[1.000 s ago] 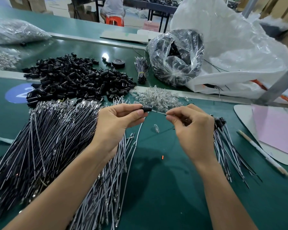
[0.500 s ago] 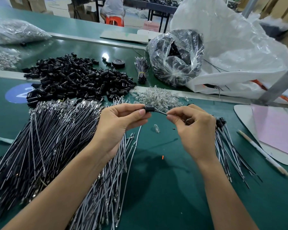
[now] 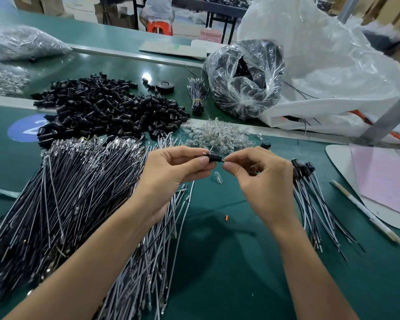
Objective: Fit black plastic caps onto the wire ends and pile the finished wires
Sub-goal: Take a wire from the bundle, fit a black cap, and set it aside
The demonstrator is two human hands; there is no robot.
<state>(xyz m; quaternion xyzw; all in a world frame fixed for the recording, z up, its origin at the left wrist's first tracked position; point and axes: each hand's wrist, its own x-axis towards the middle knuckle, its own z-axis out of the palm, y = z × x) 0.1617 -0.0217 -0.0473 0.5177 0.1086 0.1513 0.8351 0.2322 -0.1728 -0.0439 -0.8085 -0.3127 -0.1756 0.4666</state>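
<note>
Between thumb and forefinger my left hand [image 3: 171, 172] pinches a small black plastic cap [image 3: 215, 157] above the green table. My right hand [image 3: 261, 179] pinches the wire right at the cap's right end; the fingertips of both hands nearly meet, and the wire itself is mostly hidden behind my fingers. A big heap of loose black caps [image 3: 106, 107] lies behind my left hand. Bare black and white wires [image 3: 62, 199] fan out at the left. A smaller pile of capped wires [image 3: 310, 192] lies to the right of my right hand.
Clear glass bulbs [image 3: 217, 135] lie heaped behind my hands, and one single bulb [image 3: 218, 177] lies below them. A clear bag of black parts [image 3: 245, 77], a tied wire bundle [image 3: 197, 93], a tape roll [image 3: 165, 85], a white pen [image 3: 367, 213] and pink paper [image 3: 388, 181] surround the work spot.
My right hand has slid left along the wire until its fingertips reach the cap. The stretch of wire seen between my hands earlier is gone from sight.
</note>
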